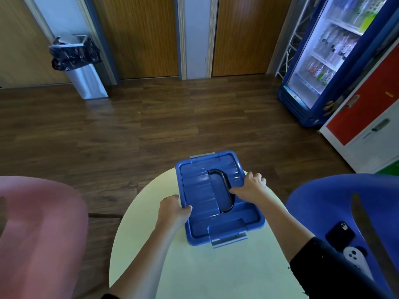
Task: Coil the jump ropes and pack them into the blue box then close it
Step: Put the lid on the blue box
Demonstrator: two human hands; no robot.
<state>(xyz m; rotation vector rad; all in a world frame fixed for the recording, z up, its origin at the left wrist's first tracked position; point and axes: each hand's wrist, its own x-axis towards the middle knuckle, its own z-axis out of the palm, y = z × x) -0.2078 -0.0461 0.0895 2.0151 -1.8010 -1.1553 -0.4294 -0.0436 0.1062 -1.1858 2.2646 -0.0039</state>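
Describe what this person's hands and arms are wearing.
The left hand and right hand are bare: no gloves, rings or watch show. Forearms are uncovered. A black sleeve covers the right upper arm; a dark sleeve edge shows on the left.

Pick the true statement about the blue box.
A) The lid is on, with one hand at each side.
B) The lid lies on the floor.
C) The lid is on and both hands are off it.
A: the lid covers the blue box; the left hand and right hand grip its side edges.

Left hand [173,209], right hand [253,186] on box [198,190]
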